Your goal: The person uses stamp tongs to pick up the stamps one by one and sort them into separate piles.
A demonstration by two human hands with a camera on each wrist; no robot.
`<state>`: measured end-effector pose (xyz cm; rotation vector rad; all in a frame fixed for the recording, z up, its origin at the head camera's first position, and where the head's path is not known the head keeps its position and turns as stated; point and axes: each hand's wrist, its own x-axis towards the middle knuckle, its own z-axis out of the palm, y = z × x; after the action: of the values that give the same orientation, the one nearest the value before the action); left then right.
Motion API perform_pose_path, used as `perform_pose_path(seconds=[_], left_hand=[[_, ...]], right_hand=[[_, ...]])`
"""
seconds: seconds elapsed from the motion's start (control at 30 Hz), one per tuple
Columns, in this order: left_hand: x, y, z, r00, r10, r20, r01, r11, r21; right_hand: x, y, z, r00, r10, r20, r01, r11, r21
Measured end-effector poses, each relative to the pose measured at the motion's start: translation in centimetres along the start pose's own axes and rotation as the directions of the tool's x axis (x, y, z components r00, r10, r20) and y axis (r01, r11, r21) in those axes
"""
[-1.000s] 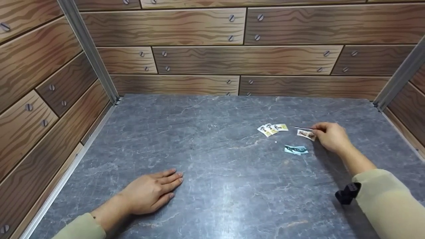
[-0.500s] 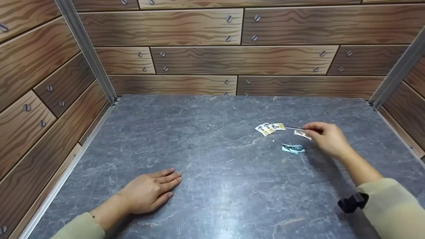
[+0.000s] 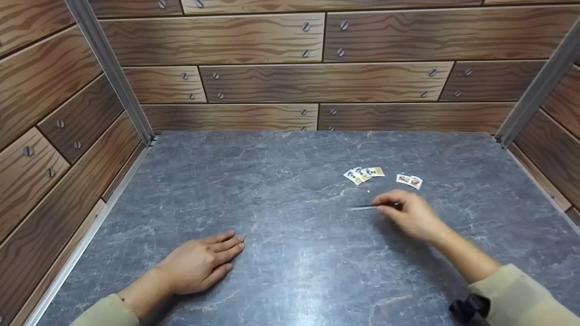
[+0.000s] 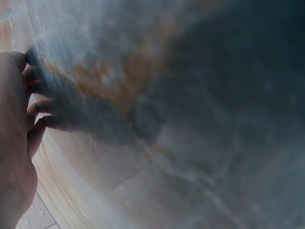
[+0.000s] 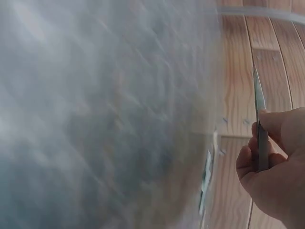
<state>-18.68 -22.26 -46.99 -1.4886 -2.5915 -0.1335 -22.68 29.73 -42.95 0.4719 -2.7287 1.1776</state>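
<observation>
My right hand [image 3: 414,217] pinches slim, pointed metal tweezers [image 5: 259,119] between thumb and fingers. In the head view the tweezers lie nearly level over the table, tips to the left. Behind that hand, two overlapping white stamps with reddish pictures [image 3: 408,180] lie on the table. To their left is a fan of three white-and-yellow stamps [image 3: 362,174]. The teal stamps [image 5: 206,181] show edge-on in the right wrist view; in the head view the right hand hides them. My left hand [image 3: 195,262] rests flat on the table at the front left, holding nothing.
The grey marbled tabletop [image 3: 281,190] is bounded by wood-print walls [image 3: 253,81] at the back and sides. Grey metal posts [image 3: 113,72] stand at the back corners. A tiny white speck [image 3: 368,191] lies near the yellow stamps.
My right hand has moved left and toward me with the tweezers, away from the reddish stamps, now uncovered, and over the teal ones. The left hand stays put; the head view shifts slightly.
</observation>
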Motion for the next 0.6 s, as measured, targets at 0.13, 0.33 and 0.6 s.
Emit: perform_pose_path(seconds=[0.13,0.33,0.6], left_hand=[[0.0,0.0,0.0,1.0,0.0,0.0,0.0,1.0,0.006],[0.0,0.1,-0.2,1.0,-0.001,0.005,0.001,1.0,0.002],[0.0,0.0,-0.1,1.0,0.006,0.014,-0.005,1.0,-0.007]], right_hand=[[-0.7,-0.5,1.4,0.998,-0.042,0.04,0.041,0.999,0.025],[-1.0,-1.0,3.3,0.986,-0.134,0.102,0.129,0.99,0.05],[-0.9,-1.2,4.4,0.978,-0.126,0.166,0.126,0.992,0.012]])
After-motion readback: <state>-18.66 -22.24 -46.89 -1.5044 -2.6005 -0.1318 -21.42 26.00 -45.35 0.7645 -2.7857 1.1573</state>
